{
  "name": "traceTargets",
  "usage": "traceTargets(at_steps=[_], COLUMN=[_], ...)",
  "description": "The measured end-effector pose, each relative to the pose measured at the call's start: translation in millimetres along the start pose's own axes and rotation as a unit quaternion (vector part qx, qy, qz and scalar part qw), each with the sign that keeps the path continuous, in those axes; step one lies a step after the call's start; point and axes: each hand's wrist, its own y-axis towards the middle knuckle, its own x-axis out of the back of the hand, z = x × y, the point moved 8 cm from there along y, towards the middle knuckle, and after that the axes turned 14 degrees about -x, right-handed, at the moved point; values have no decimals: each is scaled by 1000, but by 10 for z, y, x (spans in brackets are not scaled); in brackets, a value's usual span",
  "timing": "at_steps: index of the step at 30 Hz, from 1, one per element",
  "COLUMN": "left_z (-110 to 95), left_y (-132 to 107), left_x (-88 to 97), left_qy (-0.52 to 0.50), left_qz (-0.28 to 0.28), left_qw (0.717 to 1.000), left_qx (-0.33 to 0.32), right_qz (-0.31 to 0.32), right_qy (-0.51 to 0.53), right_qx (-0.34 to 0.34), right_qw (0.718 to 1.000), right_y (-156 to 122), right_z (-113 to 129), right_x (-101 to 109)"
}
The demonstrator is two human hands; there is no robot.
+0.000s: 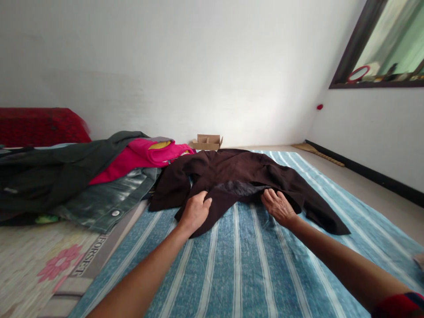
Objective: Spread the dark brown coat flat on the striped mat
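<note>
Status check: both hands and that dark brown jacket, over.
Left hand pinching the dark brown jacket at its near edge. Right hand flat on the same edge. Jacket spread on striped blue sheet; clothes pile alongside left.
</note>
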Motion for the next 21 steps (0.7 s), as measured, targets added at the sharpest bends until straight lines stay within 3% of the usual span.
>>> traceTargets(at_steps=[4,8,12,17,19,21], left_z=[-31,-115,-119,-136,-148,-154], left_y=[149,236,327,418,421,405], left_x=[179,250,383,451,417,389], left_qy=[-5,-16,5,27,26,26], left_qz=[-45,-59,-88,-95,-84,-80], left_qw=[999,998,996,994,995,996], left_qx=[-10,-31,-32,-37,-38,-37], right_qz=[59,77,90,105,83,53], right_qy=[128,198,268,315,286,258], right_qx=[-20,-40,-65,-175,-199,-172], right_qw=[990,976,957,927,933,949], right_y=[104,218,381,490,414,272], right_z=[-97,-173,-438,-762,-689,-452], right_x=[-37,-3,30,55,167,333])
